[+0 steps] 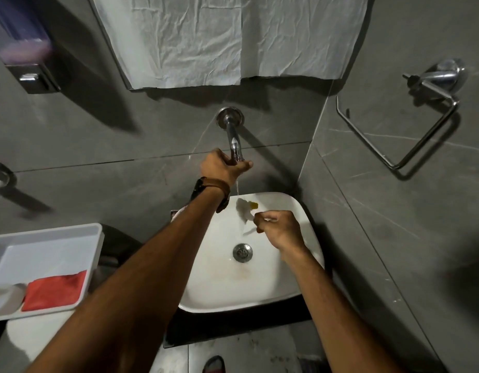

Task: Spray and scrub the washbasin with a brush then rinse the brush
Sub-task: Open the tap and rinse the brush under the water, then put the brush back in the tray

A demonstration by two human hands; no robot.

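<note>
The white washbasin (273, 281) sits low in the middle, its metal drain (242, 253) at the centre. A chrome wall tap (232, 135) juts out above it. My left hand (222, 166) is wrapped around the tap's end, and a thin stream of water falls from there into the basin. My right hand (280, 229) is closed on the handle of a small pale brush (244, 210), whose head lies under the stream. A yellow spot (254, 204) shows on the basin wall beside the brush head.
A white tray (44, 239) with a red cloth (55, 290) rests at the left. A soap dispenser (23, 49) hangs upper left, a chrome towel ring (410, 125) on the right wall. Crumpled paper (227, 36) covers the mirror above.
</note>
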